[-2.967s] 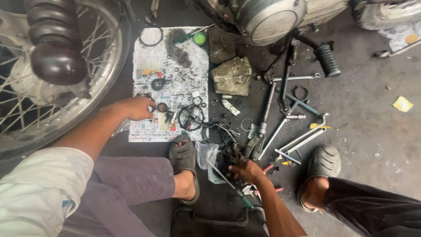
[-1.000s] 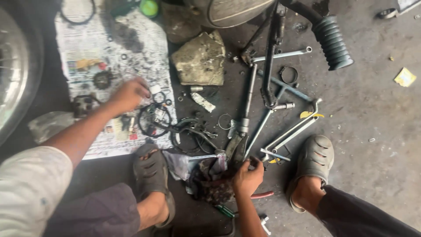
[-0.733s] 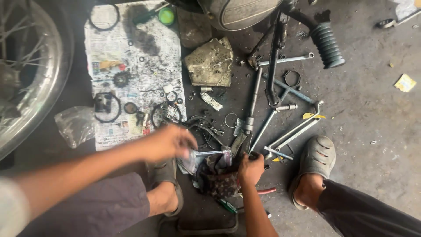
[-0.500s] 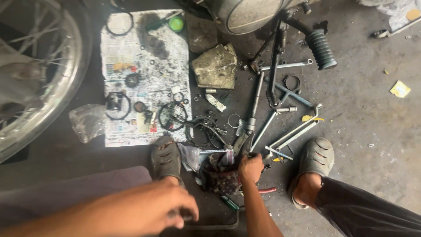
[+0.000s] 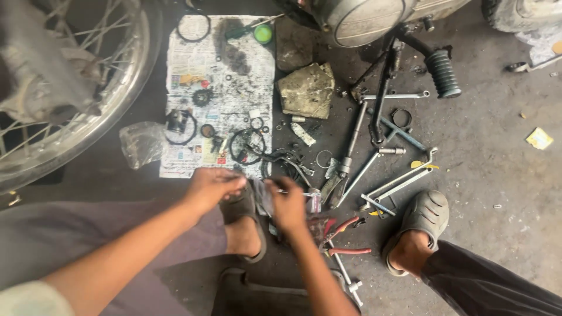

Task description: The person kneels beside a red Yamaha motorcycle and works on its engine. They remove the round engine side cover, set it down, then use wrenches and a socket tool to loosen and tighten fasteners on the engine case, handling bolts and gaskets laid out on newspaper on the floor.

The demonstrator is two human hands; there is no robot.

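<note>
My left hand (image 5: 212,186) hovers with curled fingers just above the toe of the grey sandal (image 5: 244,206) on my left foot. What it pinches, if anything, is hidden. My right hand (image 5: 287,202) is a finger's width to its right, fingers closed around a thin metal rod (image 5: 304,192) that sticks out to the right. A dark greasy part (image 5: 316,225) lies under that wrist. Red-handled pliers (image 5: 344,237) rest on the floor beside it.
A dirty newspaper sheet (image 5: 234,64) holds rings, seals and small parts. Spanners and rods (image 5: 380,175) lie scattered at right, near my other sandal (image 5: 424,213). A spoked wheel (image 5: 70,93) is at left, and an engine case (image 5: 363,17) and footpeg (image 5: 443,73) at top.
My left hand left the newspaper, pulled back toward me, then came forward beside the right hand. My right hand shifted slightly left off the greasy part. The view swung about.
</note>
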